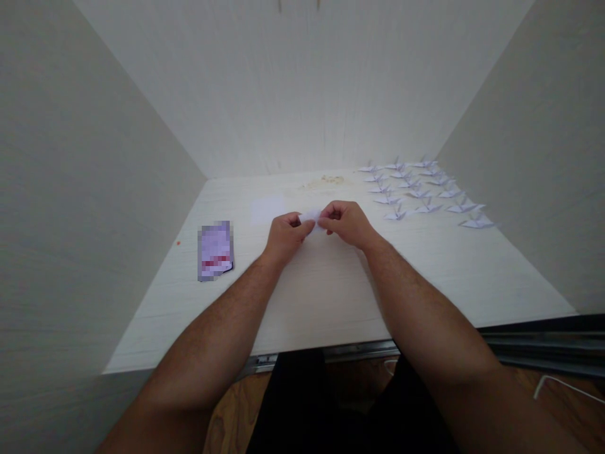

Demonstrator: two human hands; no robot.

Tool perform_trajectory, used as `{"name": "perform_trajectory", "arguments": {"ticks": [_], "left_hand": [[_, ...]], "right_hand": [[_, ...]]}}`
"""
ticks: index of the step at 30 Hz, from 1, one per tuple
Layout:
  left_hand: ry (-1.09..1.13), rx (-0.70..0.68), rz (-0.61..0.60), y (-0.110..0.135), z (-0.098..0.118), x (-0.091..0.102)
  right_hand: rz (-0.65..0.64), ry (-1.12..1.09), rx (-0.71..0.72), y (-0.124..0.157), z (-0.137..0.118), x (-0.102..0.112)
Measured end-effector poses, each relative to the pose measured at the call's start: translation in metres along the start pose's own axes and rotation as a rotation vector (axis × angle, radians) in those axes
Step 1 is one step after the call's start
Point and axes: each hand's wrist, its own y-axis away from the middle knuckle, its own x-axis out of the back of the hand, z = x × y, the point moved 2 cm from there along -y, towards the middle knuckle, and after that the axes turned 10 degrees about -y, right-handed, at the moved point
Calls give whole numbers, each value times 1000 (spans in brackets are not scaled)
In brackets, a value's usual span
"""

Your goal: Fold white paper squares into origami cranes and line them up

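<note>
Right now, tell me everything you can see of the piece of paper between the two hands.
The piece of paper is small, thin and white to pale lilac, and looks already folded into a narrow shape. Its creases are too small to make out. The left hand pinches its left end and the right hand its right end, over the middle of the table. Only a short strip shows between the fingers. I cannot tell whether it touches the tabletop.
</note>
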Motion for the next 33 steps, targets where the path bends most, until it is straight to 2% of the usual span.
{"name": "perform_trajectory", "arguments": {"ticks": [9, 17, 33], "left_hand": [[3, 4, -38, 3, 3, -1], [24, -14, -64, 1, -1, -2], [43, 32, -82, 2, 1, -4]], "right_hand": [[71, 118, 8, 0, 1, -2], [81, 177, 31, 0, 1, 0], [90, 279, 62, 1, -1, 0]]}}
